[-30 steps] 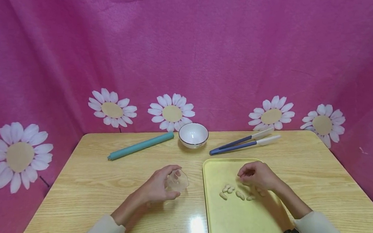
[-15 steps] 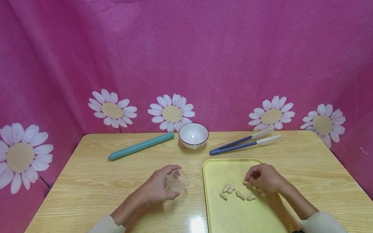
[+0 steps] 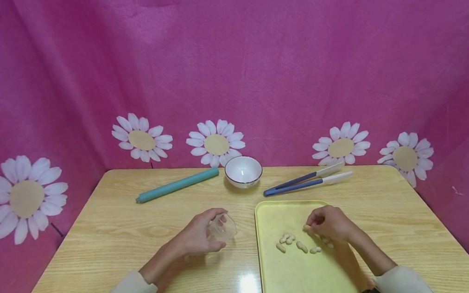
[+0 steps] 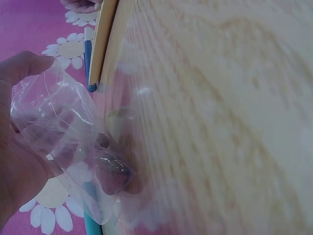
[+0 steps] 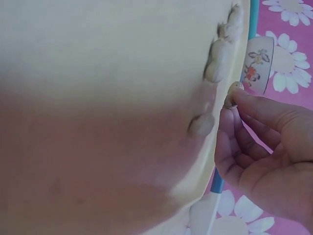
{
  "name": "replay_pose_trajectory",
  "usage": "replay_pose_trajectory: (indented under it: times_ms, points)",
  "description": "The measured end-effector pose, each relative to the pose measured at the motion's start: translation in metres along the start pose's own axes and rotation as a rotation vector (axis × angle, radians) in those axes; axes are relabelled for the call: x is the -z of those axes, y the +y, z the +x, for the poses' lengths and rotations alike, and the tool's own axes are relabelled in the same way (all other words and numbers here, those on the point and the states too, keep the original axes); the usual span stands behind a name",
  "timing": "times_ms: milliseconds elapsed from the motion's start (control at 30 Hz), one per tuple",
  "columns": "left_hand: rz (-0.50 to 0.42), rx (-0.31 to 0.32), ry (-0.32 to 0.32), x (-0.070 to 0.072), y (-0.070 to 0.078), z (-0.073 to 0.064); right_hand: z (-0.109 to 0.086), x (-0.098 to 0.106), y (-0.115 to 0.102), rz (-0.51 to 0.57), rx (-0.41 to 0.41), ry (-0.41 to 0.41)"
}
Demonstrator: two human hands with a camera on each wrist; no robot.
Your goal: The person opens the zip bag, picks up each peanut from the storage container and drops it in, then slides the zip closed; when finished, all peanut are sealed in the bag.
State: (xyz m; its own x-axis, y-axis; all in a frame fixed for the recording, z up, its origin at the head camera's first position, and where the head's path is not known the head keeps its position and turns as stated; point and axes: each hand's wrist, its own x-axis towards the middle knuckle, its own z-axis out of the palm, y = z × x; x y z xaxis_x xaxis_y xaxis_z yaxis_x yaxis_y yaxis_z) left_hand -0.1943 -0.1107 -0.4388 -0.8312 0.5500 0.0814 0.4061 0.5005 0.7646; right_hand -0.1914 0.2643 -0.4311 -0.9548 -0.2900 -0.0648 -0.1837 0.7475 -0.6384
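In the head view my left hand [image 3: 200,233] grips a clear plastic bag [image 3: 221,227] above the table, left of the yellow tray [image 3: 305,280]. The left wrist view shows the bag [image 4: 58,117] puffed out between thumb and fingers, with fingertips seen through the film. Over the tray, my right hand [image 3: 331,224] pinches an unshelled peanut [image 5: 234,93] between thumb and fingertips. Several more peanuts [image 3: 302,246] lie on the tray to the left of and below this hand, some partly hidden by it.
Behind the tray lie blue tongs with white tips [image 3: 304,183]. A white bowl with a dark rim [image 3: 243,170] stands at the table's back, beside a teal rod [image 3: 177,185]. Pink cloth with daisies [image 3: 228,72] hangs behind the wooden table [image 3: 141,224].
My right hand has shifted slightly right and a peanut now shows at its fingertips, where none showed a second ago. The left hand and bag stay put.
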Motion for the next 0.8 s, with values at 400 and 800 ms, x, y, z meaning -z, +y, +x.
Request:
replay_pose_trajectory:
  times_ms: [400,800]
  points:
    - [0.005,0.005,-0.002,-0.001,0.000,0.001,0.017,-0.009,-0.030,0.015,0.104,0.020]
    - [0.010,0.014,-0.010,-0.003,0.000,0.002,0.031,-0.035,-0.069,0.232,0.199,-0.015]
